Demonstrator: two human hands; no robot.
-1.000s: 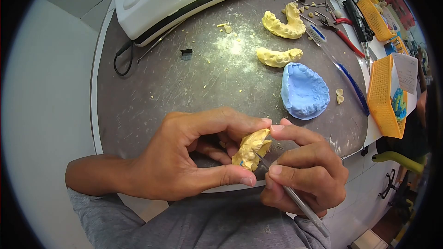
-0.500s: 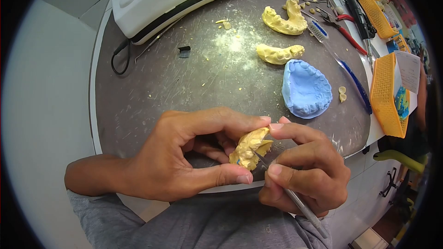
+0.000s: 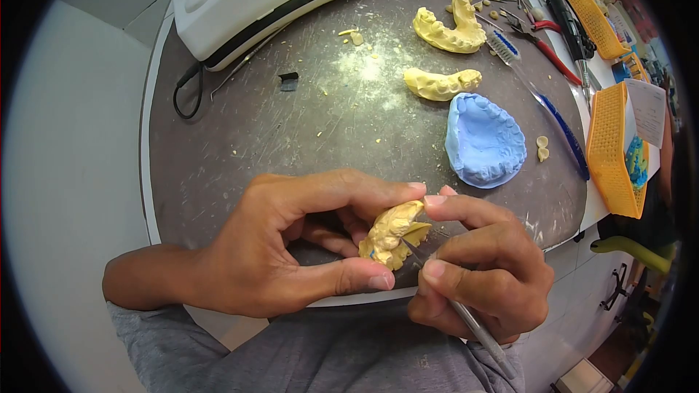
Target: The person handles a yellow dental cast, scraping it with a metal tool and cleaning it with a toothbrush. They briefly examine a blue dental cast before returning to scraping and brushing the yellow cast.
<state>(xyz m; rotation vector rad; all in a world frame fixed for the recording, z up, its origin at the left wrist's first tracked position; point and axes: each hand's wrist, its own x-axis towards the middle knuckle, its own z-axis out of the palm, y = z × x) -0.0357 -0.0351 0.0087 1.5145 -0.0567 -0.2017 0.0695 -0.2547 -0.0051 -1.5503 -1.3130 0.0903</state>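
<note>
A small yellow plaster dental cast [image 3: 391, 234] is gripped between the thumb and fingers of my left hand [image 3: 291, 240], near the table's front edge. It is tilted, and a small blue mark shows on its lower part. My right hand [image 3: 488, 269] is closed around a slim metal carving knife [image 3: 477, 327] held like a pen. The knife's pointed blade meets the cast or lies right beside it; exact contact is hard to tell. My right index fingertip is at the cast's upper edge, close to my left index fingertip.
Beyond my hands lie a blue dental mould [image 3: 486, 142], a yellow cast piece [image 3: 442, 84] and a horseshoe-shaped cast [image 3: 453, 28]. A toothbrush [image 3: 542, 98], red-handled pliers [image 3: 550, 54] and yellow baskets [image 3: 608, 153] line the right. A white machine [image 3: 251, 11] stands back left; plaster dust [image 3: 373, 65] covers the middle.
The cast and my left thumb have shifted very slightly left and down. Both hands keep their holds, and the knife stays almost in place.
</note>
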